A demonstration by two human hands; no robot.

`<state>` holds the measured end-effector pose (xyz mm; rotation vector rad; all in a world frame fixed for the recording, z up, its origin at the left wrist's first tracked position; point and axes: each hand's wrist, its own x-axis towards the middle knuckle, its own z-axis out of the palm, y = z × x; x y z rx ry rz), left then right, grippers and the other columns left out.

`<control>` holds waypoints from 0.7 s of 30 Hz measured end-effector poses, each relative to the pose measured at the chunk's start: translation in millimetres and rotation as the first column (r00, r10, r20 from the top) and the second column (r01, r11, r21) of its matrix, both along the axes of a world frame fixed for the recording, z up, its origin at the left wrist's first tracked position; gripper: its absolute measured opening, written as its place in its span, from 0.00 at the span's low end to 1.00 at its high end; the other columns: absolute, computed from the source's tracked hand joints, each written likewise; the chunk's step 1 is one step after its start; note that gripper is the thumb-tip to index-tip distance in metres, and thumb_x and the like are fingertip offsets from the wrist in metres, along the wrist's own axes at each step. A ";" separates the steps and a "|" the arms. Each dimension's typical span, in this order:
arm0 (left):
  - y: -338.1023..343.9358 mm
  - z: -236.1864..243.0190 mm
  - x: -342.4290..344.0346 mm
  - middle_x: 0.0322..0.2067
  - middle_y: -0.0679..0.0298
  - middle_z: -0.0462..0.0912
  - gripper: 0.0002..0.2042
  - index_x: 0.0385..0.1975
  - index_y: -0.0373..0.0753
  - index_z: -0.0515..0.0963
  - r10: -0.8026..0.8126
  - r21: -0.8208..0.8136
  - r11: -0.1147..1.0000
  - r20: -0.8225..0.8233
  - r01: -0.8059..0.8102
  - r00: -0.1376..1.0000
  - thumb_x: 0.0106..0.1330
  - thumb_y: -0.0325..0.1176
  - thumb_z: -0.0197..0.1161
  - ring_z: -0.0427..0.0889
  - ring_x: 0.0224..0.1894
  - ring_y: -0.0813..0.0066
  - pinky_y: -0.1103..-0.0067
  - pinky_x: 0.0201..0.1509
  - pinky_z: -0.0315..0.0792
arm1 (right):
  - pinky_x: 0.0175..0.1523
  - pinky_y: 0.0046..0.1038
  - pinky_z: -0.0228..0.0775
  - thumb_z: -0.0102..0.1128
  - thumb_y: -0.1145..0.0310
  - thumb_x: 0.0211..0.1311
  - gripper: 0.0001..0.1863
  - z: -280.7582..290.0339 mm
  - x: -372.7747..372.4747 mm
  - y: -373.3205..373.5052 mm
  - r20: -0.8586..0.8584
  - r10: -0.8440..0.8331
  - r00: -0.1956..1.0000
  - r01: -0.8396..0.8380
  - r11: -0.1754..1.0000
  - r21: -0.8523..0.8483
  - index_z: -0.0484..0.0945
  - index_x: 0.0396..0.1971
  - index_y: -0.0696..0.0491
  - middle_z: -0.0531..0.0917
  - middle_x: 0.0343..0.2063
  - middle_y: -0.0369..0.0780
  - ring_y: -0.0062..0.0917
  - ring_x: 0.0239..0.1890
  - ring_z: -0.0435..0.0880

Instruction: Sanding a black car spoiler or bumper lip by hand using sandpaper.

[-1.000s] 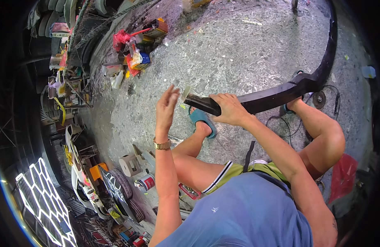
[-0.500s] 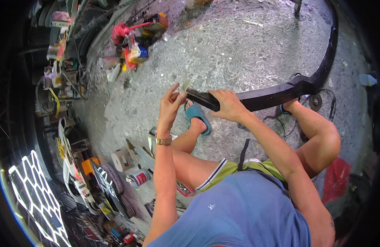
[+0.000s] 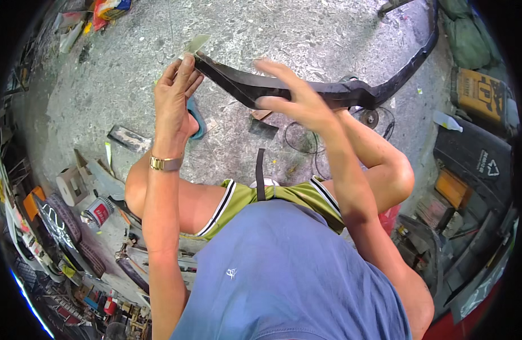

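A long curved black bumper trim strip point(image 3: 232, 85) spans in front of me and bends away at the far right. My left hand point(image 3: 179, 82) is closed at its left end, thumb on top and fingers curled beneath. A pale translucent piece point(image 3: 197, 43), like thin sheet or mesh, sticks up beside that thumb. Over the middle of the strip is my right hand point(image 3: 300, 102), slightly blurred, its thumb and fingers spread apart. It grips nothing, and I cannot tell whether it touches the strip.
On the floor lie a grey-black flat piece point(image 3: 128, 137), a dark block point(image 3: 263, 128), a disc tool point(image 3: 368, 118) with a cable, and a tin can point(image 3: 98, 212). A white bottle point(image 3: 448, 120) and a yellow-brown box point(image 3: 482, 93) stand right. Car parts crowd the left.
My right hand has come off the strip and its fingers have spread. My left hand remains at the strip's left end. The whole view has shifted, bringing the right-hand clutter into sight.
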<state>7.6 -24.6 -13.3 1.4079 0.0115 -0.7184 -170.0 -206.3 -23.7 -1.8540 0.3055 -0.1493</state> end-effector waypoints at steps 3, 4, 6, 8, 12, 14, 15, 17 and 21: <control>0.1 0.1 -9.3 0.42 0.62 0.84 0.18 0.55 0.35 0.74 0.053 -0.069 0.996 0.033 -0.051 0.998 0.71 0.37 0.63 0.85 0.44 0.76 0.80 0.50 0.80 | 0.62 0.33 0.66 0.63 0.58 0.63 0.24 5.5 -43.1 -29.4 -0.040 0.383 0.923 -0.243 0.660 0.711 0.79 0.52 0.60 0.82 0.49 0.46 0.32 0.55 0.78; 0.2 -0.3 -11.6 0.42 0.62 0.84 0.18 0.55 0.35 0.74 0.060 -0.060 0.996 0.017 -0.059 0.998 0.71 0.37 0.63 0.85 0.44 0.76 0.80 0.50 0.80 | 0.59 0.31 0.69 0.63 0.58 0.63 0.22 -9.1 -54.4 -27.9 -0.122 0.480 0.869 -0.201 0.568 0.798 0.80 0.49 0.61 0.83 0.46 0.45 0.29 0.51 0.81; 1.0 -1.3 -13.6 0.43 0.63 0.84 0.19 0.57 0.35 0.72 0.051 -0.068 0.997 0.073 -0.046 0.996 0.70 0.36 0.63 0.84 0.45 0.76 0.80 0.51 0.78 | 0.54 0.29 0.72 0.62 0.61 0.63 0.20 -65.1 -61.9 -5.9 -0.272 0.547 0.792 -0.140 0.596 0.790 0.81 0.47 0.61 0.85 0.43 0.42 0.26 0.47 0.83; 1.7 -1.8 -15.0 0.43 0.65 0.83 0.17 0.56 0.38 0.73 0.064 -0.089 0.994 0.087 -0.056 0.994 0.70 0.35 0.63 0.83 0.40 0.79 0.80 0.49 0.77 | 0.54 0.29 0.72 0.65 0.59 0.60 0.21 -138.4 -56.2 30.7 -0.562 0.453 0.692 -0.188 0.865 0.466 0.81 0.48 0.58 0.85 0.41 0.41 0.28 0.45 0.83; 1.7 -1.6 -12.4 0.39 0.68 0.81 0.13 0.48 0.39 0.75 0.077 -0.098 0.992 -0.003 -0.077 0.997 0.69 0.36 0.64 0.81 0.40 0.79 0.77 0.51 0.76 | 0.57 0.38 0.72 0.68 0.57 0.49 0.24 -246.6 -61.7 80.4 -0.621 -0.025 0.784 -0.228 0.918 -0.324 0.79 0.49 0.43 0.82 0.48 0.44 0.41 0.54 0.79; 2.1 -1.3 -12.8 0.40 0.68 0.81 0.10 0.46 0.40 0.75 0.076 -0.151 0.986 -0.003 -0.076 0.997 0.70 0.36 0.64 0.81 0.42 0.79 0.76 0.53 0.75 | 0.59 0.44 0.71 0.67 0.59 0.49 0.26 -272.2 -66.9 88.9 -0.710 -0.113 0.695 -0.234 0.898 -0.372 0.78 0.52 0.41 0.80 0.50 0.43 0.40 0.57 0.76; 1.8 -1.7 -12.9 0.41 0.69 0.81 0.09 0.45 0.41 0.76 0.075 -0.144 0.986 -0.026 -0.078 0.997 0.71 0.35 0.63 0.81 0.44 0.79 0.75 0.55 0.75 | 0.59 0.47 0.69 0.67 0.59 0.49 0.25 -280.6 -69.9 91.6 -0.683 -0.124 0.720 -0.213 0.896 -0.388 0.78 0.52 0.41 0.80 0.50 0.42 0.39 0.57 0.75; 2.4 -2.6 -13.2 0.42 0.69 0.81 0.08 0.44 0.41 0.76 0.081 -0.169 0.982 0.001 -0.080 0.997 0.71 0.36 0.62 0.81 0.46 0.79 0.74 0.56 0.75 | 0.58 0.50 0.69 0.66 0.57 0.50 0.26 -294.9 -75.5 94.8 -0.694 -0.151 0.704 -0.240 0.869 -0.433 0.76 0.51 0.45 0.81 0.48 0.43 0.41 0.56 0.75; 6.0 -4.2 -14.1 0.43 0.69 0.81 0.07 0.40 0.41 0.77 0.070 -0.209 0.975 -0.011 -0.070 0.998 0.72 0.36 0.61 0.80 0.49 0.78 0.73 0.58 0.74 | 0.53 0.47 0.72 0.64 0.56 0.52 0.23 -339.0 -79.0 102.9 -0.665 -0.205 0.718 -0.274 0.795 -0.542 0.75 0.47 0.50 0.81 0.46 0.45 0.45 0.52 0.78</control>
